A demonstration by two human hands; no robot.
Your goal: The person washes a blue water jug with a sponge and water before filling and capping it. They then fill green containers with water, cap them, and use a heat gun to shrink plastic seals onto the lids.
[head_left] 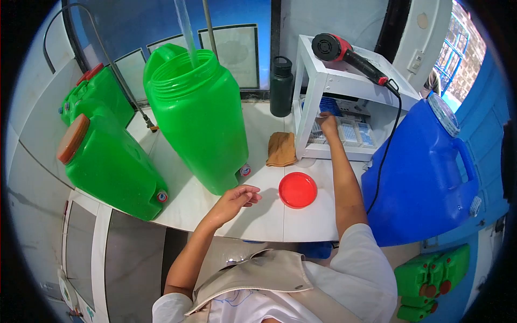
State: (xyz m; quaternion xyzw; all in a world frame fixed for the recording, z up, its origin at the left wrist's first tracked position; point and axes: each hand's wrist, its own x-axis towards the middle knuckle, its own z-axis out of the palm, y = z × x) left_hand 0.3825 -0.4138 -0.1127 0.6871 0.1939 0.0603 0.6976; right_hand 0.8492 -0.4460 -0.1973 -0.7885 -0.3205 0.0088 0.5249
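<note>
The open green jug [202, 124], left of upper centre, catches the water stream [184, 29] best with its mouth squarely beneath. Near its base, the left hand [235, 203] is loosely half-curled and empty; the right hand [328, 127], upper right of centre, reaches into the white shelf [318, 83], its grip unclear, and needs care around the post. Bare counter [264, 215] separates jug and red lid [298, 190], above the front edge.

The person wears a white short-sleeved shirt [362, 264] with loose, wide sleeves and thin blue curving lines [234, 297] on the front. Over it lies a beige cloth garment [258, 275] with stitched edges and a small dark mark [299, 287]. Both forearms are bare, as are the left hand [240, 198] and right hand [328, 126].
</note>
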